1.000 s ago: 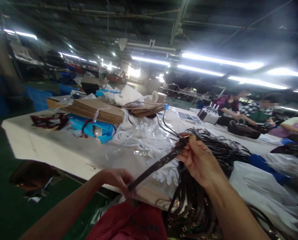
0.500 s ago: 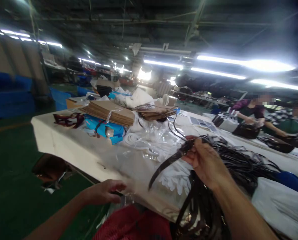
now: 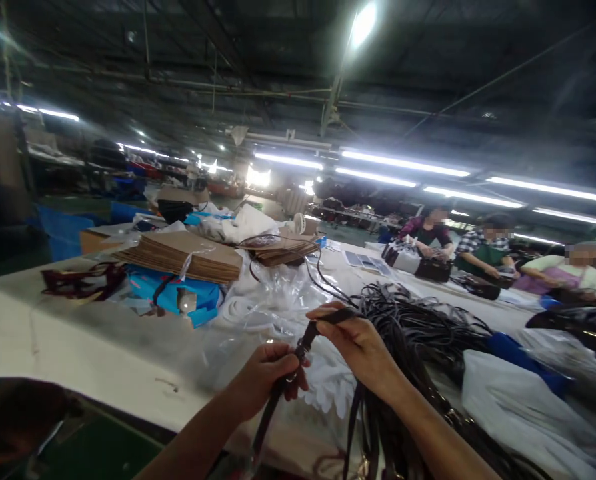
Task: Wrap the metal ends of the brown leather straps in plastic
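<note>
A dark leather strap [image 3: 307,341] with a metal buckle runs between my two hands above the table's near edge. My left hand [image 3: 268,373] pinches it just below the buckle, and the tail hangs down toward me. Higher up, my right hand [image 3: 355,343] grips the same strap between thumb and fingers. Beside my right hand lies a big heap of dark straps [image 3: 418,320], part of which spills over the table edge with metal fittings showing. White gloves [image 3: 331,383] lie behind and under my hands.
On the white-covered table [image 3: 103,347] are a brown cardboard stack [image 3: 193,253], a blue package [image 3: 173,293] and clear plastic bags [image 3: 283,290]. A white bag [image 3: 518,400] sits at the right. Several co-workers [image 3: 488,250] handle dark bags along the far right side.
My left hand has come up from the table edge and taken hold of the strap near its buckle. The view has swung right, bringing another co-worker into sight.
</note>
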Motion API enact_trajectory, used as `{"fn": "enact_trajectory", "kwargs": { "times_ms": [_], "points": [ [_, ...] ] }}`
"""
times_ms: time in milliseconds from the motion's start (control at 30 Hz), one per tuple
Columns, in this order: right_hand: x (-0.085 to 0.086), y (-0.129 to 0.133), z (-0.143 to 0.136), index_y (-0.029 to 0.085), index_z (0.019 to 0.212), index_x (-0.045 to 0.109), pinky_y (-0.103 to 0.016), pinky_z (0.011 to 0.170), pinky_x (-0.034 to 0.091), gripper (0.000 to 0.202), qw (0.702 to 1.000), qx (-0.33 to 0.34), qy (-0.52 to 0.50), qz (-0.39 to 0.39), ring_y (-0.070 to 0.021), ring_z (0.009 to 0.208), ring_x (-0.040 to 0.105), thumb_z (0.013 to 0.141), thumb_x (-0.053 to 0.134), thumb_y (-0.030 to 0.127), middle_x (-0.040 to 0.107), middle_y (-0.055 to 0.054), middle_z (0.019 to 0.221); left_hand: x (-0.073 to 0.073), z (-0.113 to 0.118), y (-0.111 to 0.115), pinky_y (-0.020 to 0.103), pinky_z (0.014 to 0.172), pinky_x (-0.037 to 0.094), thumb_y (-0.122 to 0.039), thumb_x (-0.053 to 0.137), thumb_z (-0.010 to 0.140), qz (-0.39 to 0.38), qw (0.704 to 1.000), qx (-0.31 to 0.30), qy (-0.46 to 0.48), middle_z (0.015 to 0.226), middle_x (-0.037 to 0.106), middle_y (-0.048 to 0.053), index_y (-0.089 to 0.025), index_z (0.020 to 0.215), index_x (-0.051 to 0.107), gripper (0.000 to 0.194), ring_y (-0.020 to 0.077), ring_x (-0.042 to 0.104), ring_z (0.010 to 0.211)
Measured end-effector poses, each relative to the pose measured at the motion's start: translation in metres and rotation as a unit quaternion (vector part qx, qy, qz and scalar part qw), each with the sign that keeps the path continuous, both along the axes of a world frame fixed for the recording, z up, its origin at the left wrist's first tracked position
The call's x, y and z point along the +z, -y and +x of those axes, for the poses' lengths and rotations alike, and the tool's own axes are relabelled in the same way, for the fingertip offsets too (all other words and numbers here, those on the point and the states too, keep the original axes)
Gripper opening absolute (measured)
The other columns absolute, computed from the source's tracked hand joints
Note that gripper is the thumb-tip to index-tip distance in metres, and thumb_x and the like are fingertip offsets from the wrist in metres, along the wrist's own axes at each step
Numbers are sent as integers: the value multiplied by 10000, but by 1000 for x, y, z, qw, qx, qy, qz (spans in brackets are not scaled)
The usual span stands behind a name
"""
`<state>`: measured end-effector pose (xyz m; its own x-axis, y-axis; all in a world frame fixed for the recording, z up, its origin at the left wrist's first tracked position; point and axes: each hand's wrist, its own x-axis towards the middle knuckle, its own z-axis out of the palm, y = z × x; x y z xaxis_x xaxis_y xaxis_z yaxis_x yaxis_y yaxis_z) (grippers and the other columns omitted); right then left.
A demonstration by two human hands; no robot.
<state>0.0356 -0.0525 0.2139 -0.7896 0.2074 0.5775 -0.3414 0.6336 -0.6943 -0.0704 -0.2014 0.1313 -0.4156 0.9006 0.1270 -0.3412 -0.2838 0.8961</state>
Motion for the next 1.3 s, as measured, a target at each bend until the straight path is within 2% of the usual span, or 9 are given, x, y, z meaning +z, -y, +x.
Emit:
{"fn": "enact_trajectory", "kwargs": {
  "times_ms": [233,400,533,667,800,1000,1067,1200,1300],
  "points": [
    [25,-5,8,224,930,772,-251,671,533,169,1000,9,-10,16,-171,777,669,857,674,340,716,-43,870,7,16,-24,173,425,377,-508,815,678,77,995,40,42,657,730,67,-155,828,592,443,114,600,447],
    [31,-11,18,252,951,777,-253,766,526,125,994,55,-46,77,-162,862,661,867,685,265,689,-45,929,13,21,-31,246,576,518,-350,884,628,100,989,50,101,801,741,30,-180,757,536,408,176,704,637],
    [26,-15,22,244,946,774,-251,727,543,125,994,106,-22,18,-153,809,659,854,709,299,691,-34,880,16,21,-29,292,663,524,-291,905,580,104,987,1,122,779,704,16,-163,664,573,365,185,684,706],
    [11,-19,17,212,888,773,-232,609,534,163,999,19,-12,-22,-144,679,657,820,729,353,721,-23,799,17,21,-33,217,639,435,-207,874,569,119,991,49,46,757,668,14,-134,549,600,284,113,580,680],
    [8,-16,21,214,849,760,-233,641,525,101,991,-61,-62,102,-151,701,677,849,703,297,742,-22,800,15,21,-37,197,581,363,-218,858,583,98,989,85,69,671,608,-19,-142,539,594,278,81,488,609],
    [9,-5,33,211,923,725,-261,699,520,187,946,-26,-64,317,-166,760,665,950,541,225,702,-51,801,8,20,-41,209,566,323,-268,881,569,58,992,51,98,561,531,-43,-155,601,595,309,81,430,554],
    [4,-6,32,203,887,723,-258,678,529,173,954,-61,-69,286,-168,740,668,936,560,231,702,-52,787,5,20,-43,211,570,318,-283,865,586,71,992,76,69,584,539,-39,-154,612,598,298,84,425,568],
    [-12,-16,25,192,828,721,-225,515,536,132,991,-105,-43,66,-155,593,672,857,660,306,713,-23,723,3,21,-44,216,592,327,-296,809,647,79,989,117,-52,604,545,-29,-147,609,601,259,93,432,600],
    [-18,-22,27,197,803,725,-227,541,540,123,993,-88,-37,65,-154,605,677,849,669,296,719,-15,718,4,24,-43,214,550,305,-302,827,618,44,988,106,-101,551,514,-42,-144,596,593,283,84,418,547]
  ]
}}
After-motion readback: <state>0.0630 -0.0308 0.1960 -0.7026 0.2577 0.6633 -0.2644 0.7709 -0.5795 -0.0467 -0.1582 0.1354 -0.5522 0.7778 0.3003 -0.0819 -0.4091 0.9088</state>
